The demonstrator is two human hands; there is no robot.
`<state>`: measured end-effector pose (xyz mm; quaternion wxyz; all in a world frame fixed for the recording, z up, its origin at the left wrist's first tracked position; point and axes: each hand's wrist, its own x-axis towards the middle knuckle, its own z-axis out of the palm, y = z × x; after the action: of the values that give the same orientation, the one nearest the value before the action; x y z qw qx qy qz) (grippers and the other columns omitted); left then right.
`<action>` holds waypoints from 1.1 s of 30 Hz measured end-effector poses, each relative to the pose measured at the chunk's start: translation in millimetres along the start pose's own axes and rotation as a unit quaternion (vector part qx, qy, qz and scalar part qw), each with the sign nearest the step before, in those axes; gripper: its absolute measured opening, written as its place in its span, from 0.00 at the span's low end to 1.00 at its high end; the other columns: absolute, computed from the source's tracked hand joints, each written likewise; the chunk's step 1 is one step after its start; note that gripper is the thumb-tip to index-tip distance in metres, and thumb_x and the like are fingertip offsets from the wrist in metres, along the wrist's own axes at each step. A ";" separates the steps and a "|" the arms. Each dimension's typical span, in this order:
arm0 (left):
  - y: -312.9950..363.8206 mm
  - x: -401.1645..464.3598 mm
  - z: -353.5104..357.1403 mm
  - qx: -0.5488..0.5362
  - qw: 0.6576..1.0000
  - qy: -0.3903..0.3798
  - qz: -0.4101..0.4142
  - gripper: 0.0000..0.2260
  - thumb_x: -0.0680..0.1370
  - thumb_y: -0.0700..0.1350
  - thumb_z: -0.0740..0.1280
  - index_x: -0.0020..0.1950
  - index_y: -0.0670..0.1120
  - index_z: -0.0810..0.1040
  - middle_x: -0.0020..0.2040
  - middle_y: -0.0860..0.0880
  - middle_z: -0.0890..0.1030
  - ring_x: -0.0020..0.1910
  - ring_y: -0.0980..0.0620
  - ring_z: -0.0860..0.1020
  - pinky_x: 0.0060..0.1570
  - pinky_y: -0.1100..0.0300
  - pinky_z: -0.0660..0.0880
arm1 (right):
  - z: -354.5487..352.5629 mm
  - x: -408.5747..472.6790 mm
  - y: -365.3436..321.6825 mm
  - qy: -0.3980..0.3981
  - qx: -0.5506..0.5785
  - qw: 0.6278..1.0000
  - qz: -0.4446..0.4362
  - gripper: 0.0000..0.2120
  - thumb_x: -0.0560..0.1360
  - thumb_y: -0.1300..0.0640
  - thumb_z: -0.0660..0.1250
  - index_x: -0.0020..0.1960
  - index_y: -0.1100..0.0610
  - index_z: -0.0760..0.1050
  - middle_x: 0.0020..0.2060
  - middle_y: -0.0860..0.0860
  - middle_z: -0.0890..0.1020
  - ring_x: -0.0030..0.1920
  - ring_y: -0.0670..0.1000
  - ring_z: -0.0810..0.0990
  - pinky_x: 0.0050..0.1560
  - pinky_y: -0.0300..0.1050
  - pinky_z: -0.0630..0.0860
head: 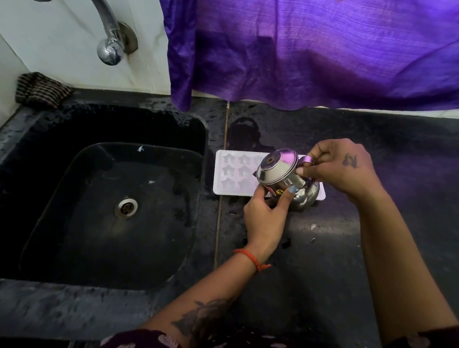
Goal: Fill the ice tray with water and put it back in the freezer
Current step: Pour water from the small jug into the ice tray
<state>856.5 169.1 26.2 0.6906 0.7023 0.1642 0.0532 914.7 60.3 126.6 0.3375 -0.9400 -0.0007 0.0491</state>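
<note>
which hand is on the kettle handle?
The right hand: it pinches the handle of the tilted steel kettle over the ice tray. The left hand grips the kettle's body instead.

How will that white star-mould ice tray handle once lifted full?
The white plastic ice tray with star moulds looks thin and shallow, so it probably flexes and spills if tilted. The black counter looks wet, so its underside may be slippery.

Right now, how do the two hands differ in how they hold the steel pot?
The right hand pinches the handle of the steel pot from the right; the left hand supports its body from below, thumb along its side. The left wrist wears an orange thread; the right hand's back bears a tattoo. Both keep the pot tilted over the ice tray.
</note>
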 end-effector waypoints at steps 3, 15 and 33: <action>0.4 -0.2 -0.1 -0.001 1.000 0.000 0.000 0.14 0.73 0.52 0.72 0.56 0.48 0.79 0.46 0.56 0.82 0.47 0.60 0.81 0.48 0.69 0.75 | -0.4 -0.6 0.2 0.002 0.003 1.000 0.000 0.08 0.65 0.55 0.78 0.38 0.56 0.79 0.32 0.51 0.84 0.39 0.51 0.84 0.50 0.56 0.80; 2.6 0.0 1.3 0.032 0.999 0.019 0.027 0.17 0.71 0.54 0.73 0.56 0.49 0.79 0.47 0.53 0.84 0.47 0.57 0.81 0.50 0.59 0.78 | -2.3 -4.5 13.0 0.007 0.103 0.994 0.033 0.08 0.64 0.61 0.78 0.35 0.55 0.79 0.32 0.53 0.85 0.39 0.55 0.85 0.51 0.62 0.79; 6.4 -7.6 21.1 0.035 0.999 -0.039 0.014 0.15 0.72 0.51 0.73 0.55 0.47 0.80 0.42 0.58 0.80 0.41 0.66 0.77 0.40 0.77 0.71 | -20.4 -14.7 24.5 0.032 0.043 0.998 0.045 0.07 0.66 0.57 0.77 0.37 0.53 0.78 0.32 0.50 0.84 0.39 0.50 0.83 0.47 0.54 0.80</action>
<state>856.8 146.8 32.8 0.6710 0.7296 0.1287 0.0297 901.1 27.9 128.1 0.3753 -0.9247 0.0543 0.0339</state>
